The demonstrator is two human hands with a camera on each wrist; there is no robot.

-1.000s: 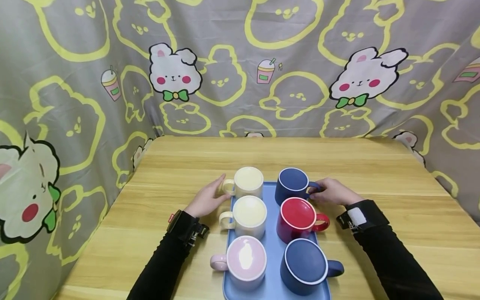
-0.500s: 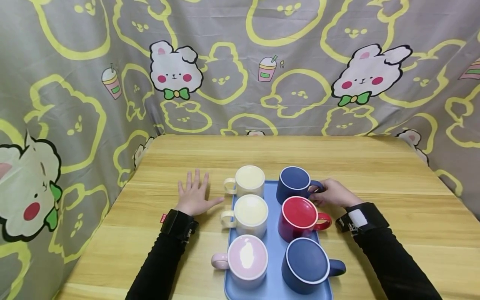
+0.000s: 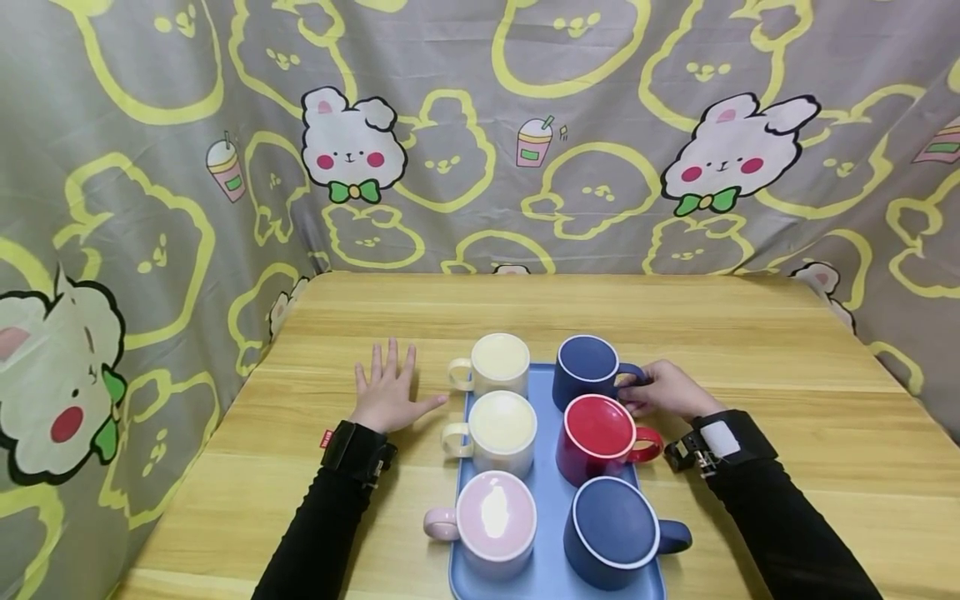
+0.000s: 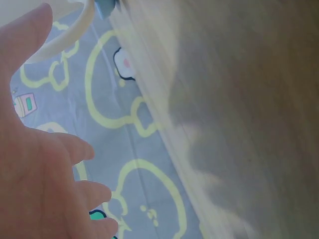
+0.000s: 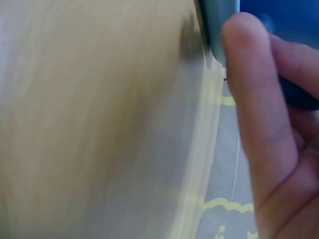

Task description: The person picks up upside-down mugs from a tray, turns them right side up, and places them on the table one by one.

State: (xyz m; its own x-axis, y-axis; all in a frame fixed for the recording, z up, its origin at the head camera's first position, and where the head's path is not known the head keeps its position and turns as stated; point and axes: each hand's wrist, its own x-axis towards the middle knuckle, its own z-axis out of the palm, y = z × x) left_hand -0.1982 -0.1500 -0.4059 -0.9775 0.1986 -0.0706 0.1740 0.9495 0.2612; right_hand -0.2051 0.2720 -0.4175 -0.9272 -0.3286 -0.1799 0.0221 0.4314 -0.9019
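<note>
My left hand (image 3: 386, 396) lies spread with straight fingers over the wooden table, left of the blue tray (image 3: 550, 492). Its thumb points toward the handles of two cream mugs, the far one (image 3: 499, 358) and the middle one (image 3: 501, 433). In the left wrist view, a cream handle (image 4: 70, 40) shows beyond the thumb. At the tray's far right corner, my right hand (image 3: 663, 390) pinches the handle of the far blue mug (image 3: 587, 367). The right wrist view shows the thumb (image 5: 259, 89) along the tray's edge, fingers curled at the dark handle.
A red mug (image 3: 597, 433) and another blue mug (image 3: 611, 533) stand along the tray's right side, handles outward. At the near left is a pink mug (image 3: 495, 525), its handle past the tray's rim. A patterned curtain (image 3: 450, 158) hangs behind the wooden table (image 3: 300, 433).
My left hand has come off the far cream mug's handle, moved left and spread its fingers. The right hand stays at the blue mug's handle, and the mugs stand as before.
</note>
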